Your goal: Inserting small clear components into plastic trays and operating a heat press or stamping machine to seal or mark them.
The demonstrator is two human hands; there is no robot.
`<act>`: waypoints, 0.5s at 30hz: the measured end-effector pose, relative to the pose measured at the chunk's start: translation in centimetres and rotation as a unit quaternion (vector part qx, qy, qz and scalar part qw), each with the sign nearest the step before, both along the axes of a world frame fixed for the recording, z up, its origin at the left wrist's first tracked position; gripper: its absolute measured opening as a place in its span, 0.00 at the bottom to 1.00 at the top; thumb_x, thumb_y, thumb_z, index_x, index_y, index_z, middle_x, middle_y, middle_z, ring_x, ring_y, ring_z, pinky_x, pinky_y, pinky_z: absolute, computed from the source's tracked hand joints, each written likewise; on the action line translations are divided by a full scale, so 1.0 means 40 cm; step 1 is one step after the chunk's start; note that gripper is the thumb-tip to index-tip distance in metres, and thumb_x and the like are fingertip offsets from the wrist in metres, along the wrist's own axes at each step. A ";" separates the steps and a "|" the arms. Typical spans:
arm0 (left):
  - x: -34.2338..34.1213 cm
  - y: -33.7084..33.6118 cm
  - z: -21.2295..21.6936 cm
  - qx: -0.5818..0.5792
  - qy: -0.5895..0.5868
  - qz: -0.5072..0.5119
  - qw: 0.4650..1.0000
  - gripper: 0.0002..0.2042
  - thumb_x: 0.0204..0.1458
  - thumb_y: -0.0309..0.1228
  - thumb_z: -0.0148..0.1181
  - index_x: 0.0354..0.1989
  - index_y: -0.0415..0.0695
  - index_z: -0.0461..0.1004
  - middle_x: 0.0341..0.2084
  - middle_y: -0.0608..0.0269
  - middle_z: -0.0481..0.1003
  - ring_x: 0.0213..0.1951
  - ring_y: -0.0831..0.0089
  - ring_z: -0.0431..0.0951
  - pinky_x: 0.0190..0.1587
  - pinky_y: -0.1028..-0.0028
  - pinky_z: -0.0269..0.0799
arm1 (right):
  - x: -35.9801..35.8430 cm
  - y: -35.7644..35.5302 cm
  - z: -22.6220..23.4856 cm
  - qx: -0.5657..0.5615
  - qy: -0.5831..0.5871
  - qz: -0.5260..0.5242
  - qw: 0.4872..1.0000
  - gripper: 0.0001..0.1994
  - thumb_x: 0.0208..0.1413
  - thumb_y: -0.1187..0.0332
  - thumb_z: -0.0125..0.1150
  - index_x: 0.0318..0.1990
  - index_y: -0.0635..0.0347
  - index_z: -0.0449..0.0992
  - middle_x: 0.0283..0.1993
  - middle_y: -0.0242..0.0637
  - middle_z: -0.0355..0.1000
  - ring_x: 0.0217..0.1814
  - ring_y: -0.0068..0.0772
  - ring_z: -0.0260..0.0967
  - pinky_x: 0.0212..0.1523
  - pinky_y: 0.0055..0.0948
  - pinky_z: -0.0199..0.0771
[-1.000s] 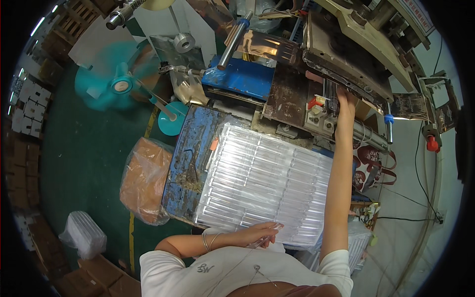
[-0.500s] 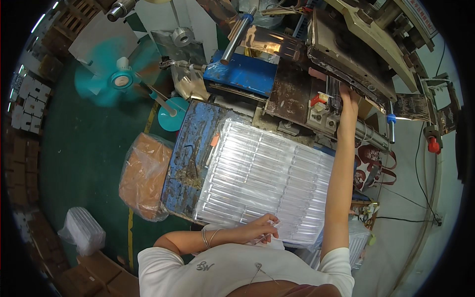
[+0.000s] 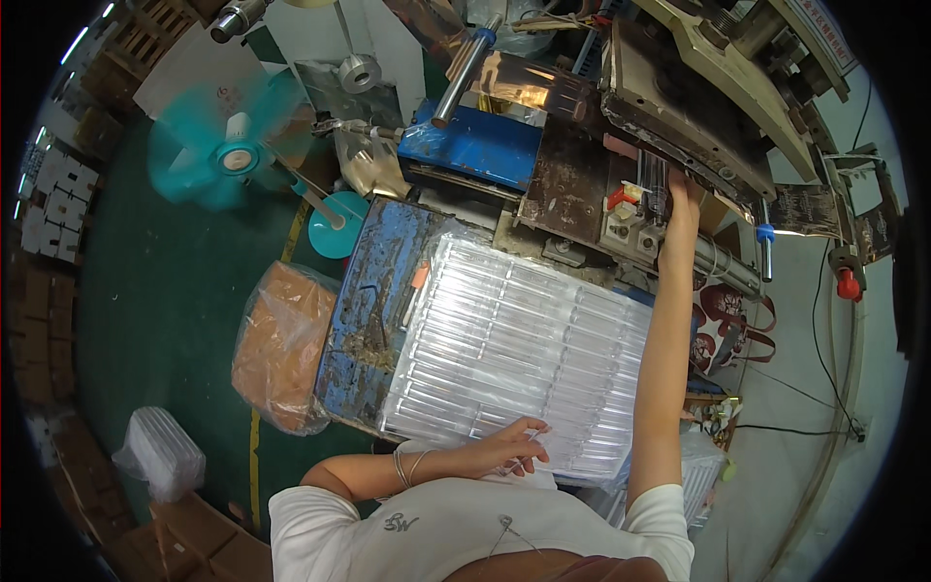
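Underfoot, a green floor point(image 3: 145, 320) fills the left of the frame, with a teal fan point(image 3: 233, 155) at upper left. At centre a worn blue worktop point(image 3: 373, 291) carries a clear ribbed plastic tray point(image 3: 524, 349). The left hand point(image 3: 509, 448) rests on the tray's lower edge, fingers point(image 3: 536, 431) loosely spread. The right hand point(image 3: 679, 189) reaches into the press machine point(image 3: 679, 107) at upper right; I cannot tell its fingers' state.

Clear ribbed plastic tray point(image 3: 524, 359) lies flat on blue table point(image 3: 373, 291).
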State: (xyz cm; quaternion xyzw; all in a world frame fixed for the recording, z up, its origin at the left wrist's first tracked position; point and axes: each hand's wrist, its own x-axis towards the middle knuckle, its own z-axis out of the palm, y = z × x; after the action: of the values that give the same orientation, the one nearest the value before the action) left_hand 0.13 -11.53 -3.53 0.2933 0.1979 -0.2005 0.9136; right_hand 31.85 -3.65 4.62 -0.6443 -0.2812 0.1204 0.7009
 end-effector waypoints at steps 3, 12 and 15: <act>-0.001 -0.006 -0.002 0.008 -0.012 0.003 1.000 0.22 0.51 0.32 0.47 0.52 0.44 0.48 0.37 0.58 0.66 0.31 0.77 0.66 0.34 0.79 0.63 | 0.004 -0.001 -0.002 0.000 0.002 0.003 1.000 0.24 0.50 0.58 0.49 0.50 0.66 0.60 0.49 0.38 0.60 0.51 0.28 0.54 0.54 0.23 0.46; 0.002 -0.006 -0.012 0.085 -0.065 -0.025 0.994 0.18 0.51 0.31 0.48 0.48 0.44 0.51 0.39 0.60 0.64 0.36 0.79 0.65 0.37 0.81 0.60 | 0.001 0.006 -0.001 0.006 -0.002 -0.004 1.000 0.23 0.49 0.59 0.49 0.50 0.65 0.59 0.49 0.38 0.60 0.51 0.29 0.54 0.54 0.23 0.46; 0.001 -0.009 -0.012 0.115 -0.083 -0.032 0.989 0.19 0.50 0.30 0.48 0.49 0.44 0.51 0.40 0.62 0.63 0.40 0.80 0.64 0.36 0.82 0.60 | 0.013 0.005 -0.019 0.003 0.007 0.013 1.000 0.24 0.49 0.59 0.49 0.50 0.65 0.59 0.49 0.39 0.60 0.51 0.29 0.54 0.54 0.23 0.46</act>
State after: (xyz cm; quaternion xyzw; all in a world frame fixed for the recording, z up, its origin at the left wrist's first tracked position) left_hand 0.16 -11.89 -3.99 0.4180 0.1340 -0.1808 0.8801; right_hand 32.39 -3.46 3.86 -0.6374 -0.2849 0.1331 0.7034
